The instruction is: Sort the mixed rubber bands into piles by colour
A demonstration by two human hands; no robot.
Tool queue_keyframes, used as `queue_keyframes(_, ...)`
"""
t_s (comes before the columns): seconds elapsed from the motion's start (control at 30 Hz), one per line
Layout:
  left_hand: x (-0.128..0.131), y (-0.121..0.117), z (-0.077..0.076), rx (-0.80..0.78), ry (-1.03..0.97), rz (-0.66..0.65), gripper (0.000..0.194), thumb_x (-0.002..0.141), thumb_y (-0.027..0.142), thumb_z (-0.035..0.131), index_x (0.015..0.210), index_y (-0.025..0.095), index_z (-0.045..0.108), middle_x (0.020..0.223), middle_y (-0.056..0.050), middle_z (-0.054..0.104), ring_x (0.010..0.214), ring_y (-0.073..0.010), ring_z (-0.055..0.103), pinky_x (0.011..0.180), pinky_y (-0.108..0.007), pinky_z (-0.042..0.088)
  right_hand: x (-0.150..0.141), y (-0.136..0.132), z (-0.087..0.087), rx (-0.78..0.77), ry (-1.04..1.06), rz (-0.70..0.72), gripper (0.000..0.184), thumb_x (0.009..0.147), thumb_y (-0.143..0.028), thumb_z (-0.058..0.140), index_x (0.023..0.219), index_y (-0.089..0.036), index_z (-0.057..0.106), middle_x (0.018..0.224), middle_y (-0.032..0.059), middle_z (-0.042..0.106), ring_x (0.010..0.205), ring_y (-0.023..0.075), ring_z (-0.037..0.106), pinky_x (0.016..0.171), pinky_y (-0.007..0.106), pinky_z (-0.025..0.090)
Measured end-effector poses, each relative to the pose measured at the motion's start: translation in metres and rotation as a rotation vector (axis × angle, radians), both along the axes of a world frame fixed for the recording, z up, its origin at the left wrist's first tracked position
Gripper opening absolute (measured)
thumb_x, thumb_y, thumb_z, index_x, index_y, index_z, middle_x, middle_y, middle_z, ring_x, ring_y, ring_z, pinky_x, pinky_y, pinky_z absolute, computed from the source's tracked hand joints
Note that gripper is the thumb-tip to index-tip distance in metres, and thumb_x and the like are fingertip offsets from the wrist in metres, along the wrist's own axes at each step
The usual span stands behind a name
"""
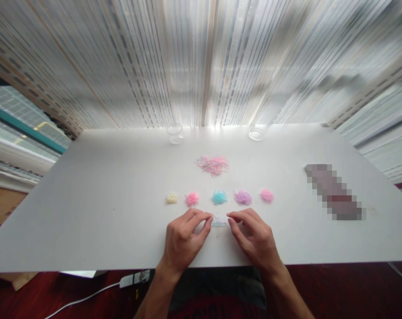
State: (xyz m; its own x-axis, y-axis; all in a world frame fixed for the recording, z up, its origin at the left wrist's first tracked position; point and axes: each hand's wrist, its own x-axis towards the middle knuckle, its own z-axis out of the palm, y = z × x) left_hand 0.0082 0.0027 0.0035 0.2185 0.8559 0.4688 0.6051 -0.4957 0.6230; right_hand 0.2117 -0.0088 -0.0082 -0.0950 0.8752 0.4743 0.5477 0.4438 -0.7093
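Loose strands [218, 223] are flanked on the near counter [121, 177] by the left hand [186, 237] and right hand [255, 232], fingertips nearly pinched, any grip indiscernible, while single-coloured piles [219, 197] are spaced beyond, presumably to be kept unmixed.

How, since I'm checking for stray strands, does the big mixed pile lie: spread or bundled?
Loosely spread: the mixed pile has strands poking out at its edges and looks wider than the blue pile.

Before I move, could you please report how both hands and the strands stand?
Left hand and right hand either side of small loose strands; grip unclear. Five sorted piles just beyond, mixed pile behind them.
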Motion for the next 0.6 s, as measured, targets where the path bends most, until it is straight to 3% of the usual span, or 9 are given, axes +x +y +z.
queue_keyframes(0.33, 0.031, 0.038, 0.017, -0.151, 0.241, 0.293, 0.009, 0.093, 0.021, 0.076, 0.098, 0.027, 0.081, 0.087, 0.004, 0.077, 0.066, -0.0130, 0.067, 0.061, -0.025, 0.043, 0.001, -0.004, 0.000, -0.027, 0.046, -0.029, 0.011, 0.100, -0.015, 0.062, 0.101, -0.023, 0.070, 0.087, 0.0032, 0.070, 0.079, 0.0181, 0.066, 0.073, 0.030, 0.057)
queue_keyframes(0.6, 0.037, 0.043, 0.019, -0.253, 0.410, 0.328, 0.012, 0.095, 0.026, 0.072, 0.103, 0.029, 0.081, 0.091, 0.000, 0.078, 0.080, -0.0213, 0.074, 0.060, -0.028, 0.042, 0.000, -0.003, 0.002, -0.015, 0.060, -0.010, 0.012, 0.100, -0.014, 0.062, 0.100, -0.023, 0.069, 0.084, 0.0020, 0.069, 0.077, 0.0173, 0.065, 0.073, 0.029, 0.055)
